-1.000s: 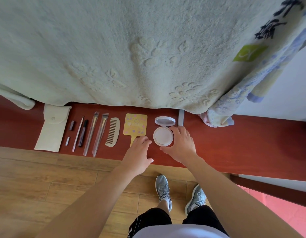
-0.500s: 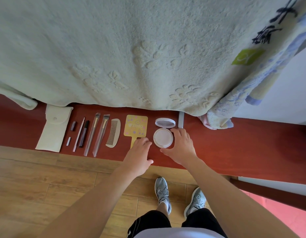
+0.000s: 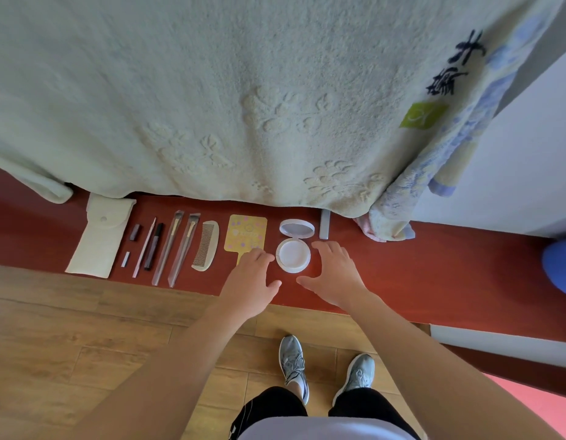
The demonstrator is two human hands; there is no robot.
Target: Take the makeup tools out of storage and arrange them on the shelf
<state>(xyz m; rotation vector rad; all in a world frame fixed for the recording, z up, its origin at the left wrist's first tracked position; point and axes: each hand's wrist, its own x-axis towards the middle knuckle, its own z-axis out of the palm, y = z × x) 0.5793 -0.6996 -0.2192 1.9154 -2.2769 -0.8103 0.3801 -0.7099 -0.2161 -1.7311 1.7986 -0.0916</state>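
Okay, head view only. Left hand (image 3: 253, 277) and right hand (image 3: 335, 274) hover low over the red shelf (image 3: 434, 274), fingers loose and spread, holding nothing. The open compact (image 3: 293, 257) sits on the shelf between them, with its lid (image 3: 296, 228) hinged up on the far side. Left fingertips (image 3: 265, 257) are just beside its rim and right fingertips (image 3: 322, 247) a little off it. I can't confirm contact on either.

My read: we're at the placement/alignment step for the compact, late in the layout. Outboard of the left hand the row is already down:
- yellow hand mirror (image 3: 246, 233), handle tucked under the left fingers
- comb (image 3: 206, 246)
- two sleeved brushes (image 3: 177, 249)
- a few slim sticks
- pouch (image 3: 100, 236) at the far end

Past the right fingertips a small grey stick (image 3: 324, 224) lies at the blanket (image 3: 243, 90) hem.

The next move is probably to square the compact with the row, or pull back and check the pouch. It needs a light touch. The lid is up, so a push from the far side could fold it.

Edges and room:
- The shelf's front edge runs under both wrists, and the compact is near it.
- The blanket hangs just behind the lid, so it's tight there.
- Bare shelf outboard of the right hand runs to a towel corner (image 3: 392, 217).
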